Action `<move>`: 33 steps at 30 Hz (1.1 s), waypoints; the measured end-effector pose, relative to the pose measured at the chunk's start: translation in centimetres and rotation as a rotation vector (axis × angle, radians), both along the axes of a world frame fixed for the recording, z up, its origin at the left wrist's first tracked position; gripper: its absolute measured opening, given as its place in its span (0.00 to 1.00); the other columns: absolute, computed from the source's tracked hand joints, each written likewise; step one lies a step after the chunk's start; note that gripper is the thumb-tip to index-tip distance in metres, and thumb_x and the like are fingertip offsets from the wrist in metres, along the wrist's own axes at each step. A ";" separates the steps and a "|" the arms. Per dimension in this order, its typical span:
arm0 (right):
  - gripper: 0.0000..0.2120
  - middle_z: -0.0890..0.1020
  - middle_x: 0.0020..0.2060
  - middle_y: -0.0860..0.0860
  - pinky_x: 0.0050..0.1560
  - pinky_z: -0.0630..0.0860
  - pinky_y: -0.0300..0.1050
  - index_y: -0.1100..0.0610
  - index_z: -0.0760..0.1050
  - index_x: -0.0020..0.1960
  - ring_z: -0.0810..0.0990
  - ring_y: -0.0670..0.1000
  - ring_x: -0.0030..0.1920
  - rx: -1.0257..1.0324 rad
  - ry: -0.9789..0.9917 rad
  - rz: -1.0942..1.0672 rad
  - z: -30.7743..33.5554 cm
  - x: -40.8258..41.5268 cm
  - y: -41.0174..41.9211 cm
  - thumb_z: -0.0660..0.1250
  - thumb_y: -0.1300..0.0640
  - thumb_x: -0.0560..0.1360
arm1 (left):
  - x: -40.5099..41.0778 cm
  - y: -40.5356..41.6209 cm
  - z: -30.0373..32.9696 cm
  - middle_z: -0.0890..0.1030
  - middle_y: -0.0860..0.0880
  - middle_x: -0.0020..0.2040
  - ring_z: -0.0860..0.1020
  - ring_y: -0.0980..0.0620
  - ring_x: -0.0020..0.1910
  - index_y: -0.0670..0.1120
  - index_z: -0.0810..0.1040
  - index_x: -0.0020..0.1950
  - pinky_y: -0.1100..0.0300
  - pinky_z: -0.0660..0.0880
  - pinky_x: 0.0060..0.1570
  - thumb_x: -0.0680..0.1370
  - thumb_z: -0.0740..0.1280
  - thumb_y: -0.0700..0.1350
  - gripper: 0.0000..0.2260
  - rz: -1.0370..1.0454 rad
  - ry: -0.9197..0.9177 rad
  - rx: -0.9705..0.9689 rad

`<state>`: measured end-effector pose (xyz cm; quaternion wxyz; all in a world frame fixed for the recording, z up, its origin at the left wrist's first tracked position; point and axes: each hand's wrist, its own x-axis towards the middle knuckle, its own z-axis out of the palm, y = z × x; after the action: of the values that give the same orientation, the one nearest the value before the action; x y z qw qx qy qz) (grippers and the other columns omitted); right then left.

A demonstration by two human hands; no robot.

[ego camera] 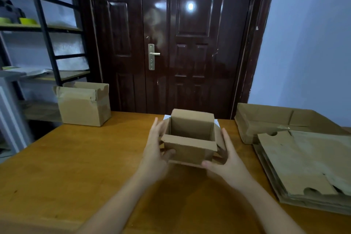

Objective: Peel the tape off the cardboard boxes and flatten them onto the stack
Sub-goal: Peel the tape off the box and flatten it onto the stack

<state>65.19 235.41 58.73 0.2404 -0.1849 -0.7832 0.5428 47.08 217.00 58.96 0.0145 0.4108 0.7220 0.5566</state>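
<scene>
Holding 1 open box (2 hands), 1 taped box apart.

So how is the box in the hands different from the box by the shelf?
The held box is smaller, open and held between both hands, left and right. The far box is bigger, still taped, and sits untouched at the table's corner. Both are plain brown cardboard.
</scene>
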 end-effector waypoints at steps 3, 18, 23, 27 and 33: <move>0.58 0.68 0.63 0.25 0.49 0.78 0.30 0.23 0.44 0.75 0.75 0.32 0.60 -0.004 0.103 -0.107 0.4 -0.3 0.3 0.82 0.56 0.67 | 0.7 0.3 0.4 0.61 0.59 0.80 0.75 0.58 0.68 0.61 0.50 0.82 0.55 0.79 0.62 0.73 0.79 0.40 0.50 0.071 -0.111 0.110; 0.40 0.70 0.70 0.35 0.61 0.74 0.39 0.26 0.58 0.72 0.70 0.39 0.67 0.158 0.095 -0.100 1.7 -0.3 -0.2 0.77 0.40 0.68 | 0.9 0.0 1.4 0.70 0.62 0.66 0.68 0.64 0.68 0.61 0.58 0.81 0.63 0.70 0.66 0.78 0.75 0.45 0.38 0.050 0.111 -0.069; 0.54 0.59 0.73 0.39 0.74 0.68 0.53 0.35 0.47 0.80 0.63 0.44 0.73 0.307 -0.010 -0.107 2.4 -0.1 -0.4 0.80 0.52 0.69 | 1.7 0.0 1.2 0.69 0.63 0.70 0.68 0.68 0.69 0.61 0.59 0.78 0.64 0.73 0.67 0.82 0.67 0.54 0.28 -0.052 0.004 -0.011; 0.54 0.56 0.69 0.35 0.75 0.67 0.51 0.38 0.44 0.82 0.62 0.41 0.73 0.405 -0.024 -0.112 2.6 0.1 -0.7 0.79 0.49 0.70 | 2.3 0.1 0.6 0.67 0.65 0.71 0.68 0.65 0.71 0.60 0.58 0.78 0.62 0.75 0.66 0.77 0.71 0.58 0.34 -0.067 -0.056 0.020; 0.42 0.67 0.69 0.29 0.65 0.72 0.40 0.31 0.57 0.76 0.68 0.35 0.69 0.371 0.168 -0.121 3.1 0.5 -1.0 0.77 0.43 0.71 | 2.7 0.0 1.4 0.65 0.62 0.74 0.66 0.64 0.73 0.56 0.57 0.82 0.55 0.74 0.69 0.74 0.78 0.47 0.42 0.030 0.095 0.006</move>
<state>65.70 234.42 61.82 0.3668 -0.1385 -0.8344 0.3872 49.77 217.00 60.32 -0.0294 0.4258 0.7262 0.5389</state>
